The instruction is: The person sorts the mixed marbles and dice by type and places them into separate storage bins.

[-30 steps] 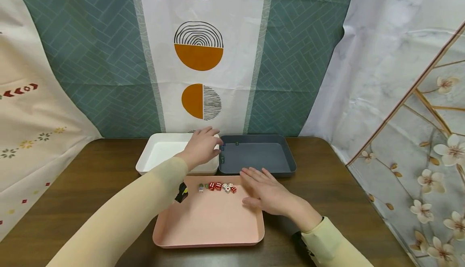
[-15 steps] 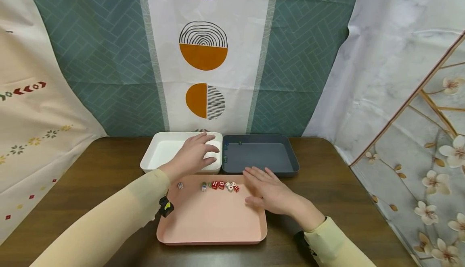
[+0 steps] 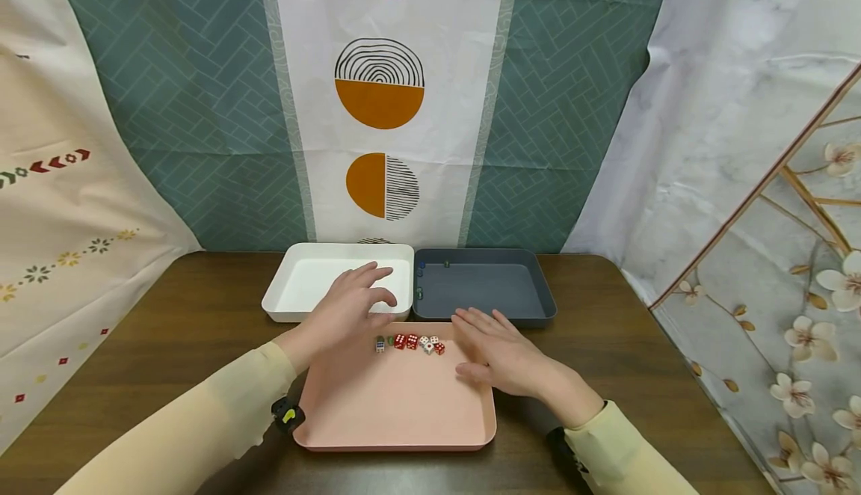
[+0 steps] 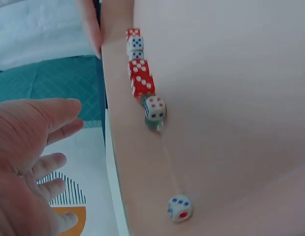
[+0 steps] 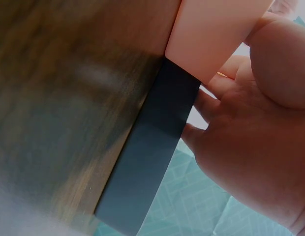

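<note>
My left hand (image 3: pixel 343 308) hovers over the far left corner of the pink tray (image 3: pixel 397 405), fingers apart and loosely bent, holding nothing. My right hand (image 3: pixel 503 354) rests at that tray's right rim with straight fingers. Along the tray's far wall lie several dice: larger red dice (image 3: pixel 406 342), small white dice (image 3: pixel 429 347) and a small red die (image 3: pixel 439 348). A white die (image 4: pixel 155 108) sits against greenish see-through pieces (image 4: pixel 151 122). Apart from this row, a lone white die (image 4: pixel 180 208) shows in the left wrist view; in the head view my left hand hides it.
Behind the pink tray stand a white tray (image 3: pixel 303 278) and a dark grey tray (image 3: pixel 484 289), side by side. Several small blue and green pieces (image 3: pixel 420 291) lie in the grey one, mostly at its left wall. Patterned cloths hang around the wooden table (image 3: pixel 195 315).
My left hand has drawn back left and nearer, from between the white and grey trays to above the pink tray's corner, covering the lone die. The right hand stays put.
</note>
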Demonstrator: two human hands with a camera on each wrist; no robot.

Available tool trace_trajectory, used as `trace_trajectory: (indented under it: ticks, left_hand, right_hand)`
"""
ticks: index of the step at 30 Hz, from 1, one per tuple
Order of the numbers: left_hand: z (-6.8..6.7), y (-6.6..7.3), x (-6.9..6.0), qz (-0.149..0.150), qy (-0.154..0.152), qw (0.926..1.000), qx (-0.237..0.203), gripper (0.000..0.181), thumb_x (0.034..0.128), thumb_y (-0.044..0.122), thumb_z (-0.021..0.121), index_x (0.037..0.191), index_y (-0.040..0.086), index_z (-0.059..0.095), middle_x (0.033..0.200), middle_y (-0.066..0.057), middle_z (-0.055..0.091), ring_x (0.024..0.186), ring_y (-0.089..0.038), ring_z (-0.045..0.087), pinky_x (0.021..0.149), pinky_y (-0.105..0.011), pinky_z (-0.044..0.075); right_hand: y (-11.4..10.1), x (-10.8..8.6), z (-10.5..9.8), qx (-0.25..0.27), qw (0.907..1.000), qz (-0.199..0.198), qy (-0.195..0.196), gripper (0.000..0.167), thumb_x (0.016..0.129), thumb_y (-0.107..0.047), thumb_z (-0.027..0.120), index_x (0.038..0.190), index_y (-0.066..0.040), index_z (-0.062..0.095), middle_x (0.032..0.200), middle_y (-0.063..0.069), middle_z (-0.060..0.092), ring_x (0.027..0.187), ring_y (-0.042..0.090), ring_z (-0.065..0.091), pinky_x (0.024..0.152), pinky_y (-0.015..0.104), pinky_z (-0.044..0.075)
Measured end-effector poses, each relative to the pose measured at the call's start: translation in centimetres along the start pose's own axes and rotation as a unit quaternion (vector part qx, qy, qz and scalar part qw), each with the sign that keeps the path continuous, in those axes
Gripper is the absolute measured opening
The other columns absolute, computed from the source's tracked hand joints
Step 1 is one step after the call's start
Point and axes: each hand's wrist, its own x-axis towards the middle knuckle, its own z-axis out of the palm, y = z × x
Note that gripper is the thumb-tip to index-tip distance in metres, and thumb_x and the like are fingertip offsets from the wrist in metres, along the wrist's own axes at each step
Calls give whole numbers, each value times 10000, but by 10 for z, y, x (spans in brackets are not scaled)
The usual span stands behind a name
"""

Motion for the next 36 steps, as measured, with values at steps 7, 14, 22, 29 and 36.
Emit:
trace_trajectory:
  ticks: [7, 14, 22, 29, 36]
  left_hand:
    - [-1, 5, -13, 38, 203, 9996, 184, 124, 895, 162, 940, 968, 143, 841, 1556, -241, 599, 1524, -520, 445, 1196, -699, 378]
    - [-3, 5, -23, 271, -103, 9992, 291, 189, 887, 40, 917, 1009, 173, 859, 1558, -224, 602, 1519, -532, 448, 1186, -712, 387]
    - [-1, -3, -26, 364, -516, 9978, 192, 220, 921, 21, 855, 1076, 176, 882, 1552, -221, 610, 1521, -547, 436, 1193, -728, 370]
    - [7, -9, -26, 167, -780, 9955, 507, 223, 915, 68, 890, 1095, 201, 891, 1556, -192, 615, 1529, -523, 438, 1196, -722, 373]
    - [13, -10, -25, 223, -781, 9950, 587, 206, 892, 89, 929, 1054, 208, 881, 1568, -185, 608, 1551, -511, 418, 1198, -773, 335]
  right_hand:
    - [-1, 0, -1, 16, 10000, -43, 6, 810, 1073, -389, 749, 1710, -37, 392, 1778, 140, 348, 1665, 365, 257, 1342, 604, 117]
    - [1, -1, 0, -19, 10000, -22, -29, 798, 1085, -388, 734, 1715, -45, 384, 1782, 130, 342, 1668, 351, 251, 1345, 596, 116]
    - [0, 0, 0, 19, 10000, -31, 37, 808, 1072, -384, 752, 1711, -44, 393, 1778, 128, 352, 1666, 349, 258, 1343, 597, 123]
    - [1, 0, 1, -30, 9999, -108, 70, 808, 1072, -381, 754, 1707, -32, 394, 1771, 148, 361, 1662, 360, 265, 1339, 609, 132]
    - [-1, 0, -1, -32, 10000, -34, -17, 794, 1086, -377, 737, 1713, -41, 385, 1779, 137, 347, 1666, 359, 256, 1345, 593, 119]
